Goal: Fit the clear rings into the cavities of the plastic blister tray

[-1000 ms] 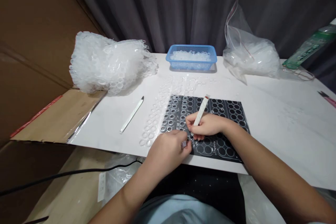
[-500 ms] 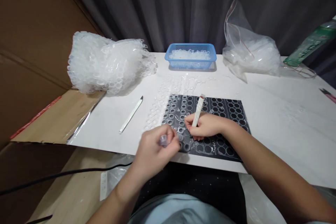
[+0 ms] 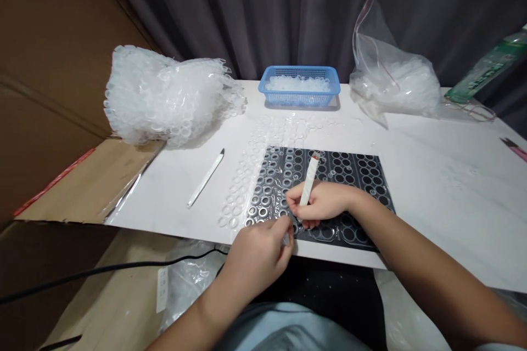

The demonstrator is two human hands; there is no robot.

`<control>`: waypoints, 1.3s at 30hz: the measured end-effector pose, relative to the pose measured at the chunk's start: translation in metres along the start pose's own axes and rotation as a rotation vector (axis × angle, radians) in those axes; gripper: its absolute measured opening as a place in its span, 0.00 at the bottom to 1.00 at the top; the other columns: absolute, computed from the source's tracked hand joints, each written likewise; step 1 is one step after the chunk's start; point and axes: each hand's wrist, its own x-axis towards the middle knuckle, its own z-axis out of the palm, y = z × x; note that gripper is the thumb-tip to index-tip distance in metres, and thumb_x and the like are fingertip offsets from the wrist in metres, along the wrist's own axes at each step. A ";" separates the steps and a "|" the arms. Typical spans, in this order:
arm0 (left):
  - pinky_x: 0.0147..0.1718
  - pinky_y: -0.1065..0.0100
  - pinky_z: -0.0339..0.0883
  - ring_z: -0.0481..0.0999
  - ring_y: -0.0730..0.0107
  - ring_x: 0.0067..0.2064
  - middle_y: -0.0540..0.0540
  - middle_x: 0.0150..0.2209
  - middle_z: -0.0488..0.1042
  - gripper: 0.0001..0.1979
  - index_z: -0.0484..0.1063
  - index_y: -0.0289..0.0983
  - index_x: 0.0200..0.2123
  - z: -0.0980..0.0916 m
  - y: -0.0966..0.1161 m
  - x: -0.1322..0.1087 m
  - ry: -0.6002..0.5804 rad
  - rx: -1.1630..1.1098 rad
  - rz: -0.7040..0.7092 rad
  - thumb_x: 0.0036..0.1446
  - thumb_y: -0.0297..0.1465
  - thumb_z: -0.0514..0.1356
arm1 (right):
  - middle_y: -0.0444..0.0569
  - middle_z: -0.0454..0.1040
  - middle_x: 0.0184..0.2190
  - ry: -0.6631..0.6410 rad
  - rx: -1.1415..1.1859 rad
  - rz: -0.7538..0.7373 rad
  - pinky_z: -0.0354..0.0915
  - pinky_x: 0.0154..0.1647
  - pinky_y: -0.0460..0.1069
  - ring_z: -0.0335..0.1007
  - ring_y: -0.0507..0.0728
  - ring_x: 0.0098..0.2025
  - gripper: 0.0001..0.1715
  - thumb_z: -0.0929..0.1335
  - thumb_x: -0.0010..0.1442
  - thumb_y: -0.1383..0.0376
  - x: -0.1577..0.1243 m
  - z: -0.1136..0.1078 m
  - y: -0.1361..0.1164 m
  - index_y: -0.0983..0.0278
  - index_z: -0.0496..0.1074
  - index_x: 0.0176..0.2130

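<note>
My right hand (image 3: 315, 201) is closed on a slim pale-handled tool (image 3: 309, 178), held like a pen with its upper end pointing up; its working tip is hidden by my fingers. Beneath it lies a black sheet (image 3: 373, 160) bearing rows of clear plastic rings, several of them on the left looking thicker and silvery. My left hand (image 3: 261, 249) is closed at the sheet's front edge, close to my right fingertips. Some clear plastic (image 3: 285, 238) shows between its thumb and fingers; what exactly it is, I cannot make out.
Left of the sheet lie a clear perforated film (image 3: 239, 186) and another slim white tool (image 3: 206, 180) with a dark tip. Farther back stand a bundle of clear plastic (image 3: 164, 96), a blue basket (image 3: 299, 100) of clear pieces, a zip bag (image 3: 395, 82) and a green bottle (image 3: 486, 71).
My left hand has moved right and slightly down, to beside my right fingertips. The tool in my right hand has tipped a little, its top end now lower.
</note>
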 end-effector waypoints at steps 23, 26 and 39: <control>0.24 0.72 0.55 0.64 0.73 0.23 0.52 0.19 0.67 0.08 0.69 0.37 0.27 -0.091 -0.026 0.162 0.613 -0.239 -0.176 0.51 0.35 0.56 | 0.41 0.72 0.21 0.844 0.114 -0.053 0.62 0.21 0.43 0.67 0.50 0.22 0.04 0.63 0.55 0.65 0.013 -0.015 0.006 0.61 0.62 0.28; 0.25 0.73 0.57 0.67 0.73 0.26 0.52 0.22 0.68 0.07 0.69 0.36 0.27 -0.093 -0.046 0.237 0.614 -0.406 -0.225 0.50 0.35 0.57 | 0.41 0.73 0.22 0.923 -0.066 -0.065 0.60 0.24 0.43 0.68 0.50 0.24 0.04 0.62 0.55 0.67 0.017 -0.016 0.008 0.61 0.62 0.28; 0.38 0.66 0.68 0.75 0.60 0.40 0.44 0.33 0.74 0.11 0.70 0.36 0.34 -0.068 -0.092 0.416 0.392 -0.364 -0.336 0.49 0.37 0.61 | 0.42 0.71 0.26 1.060 -1.152 -0.332 0.52 0.23 0.47 0.65 0.53 0.28 0.05 0.66 0.57 0.63 0.047 -0.035 0.028 0.61 0.64 0.31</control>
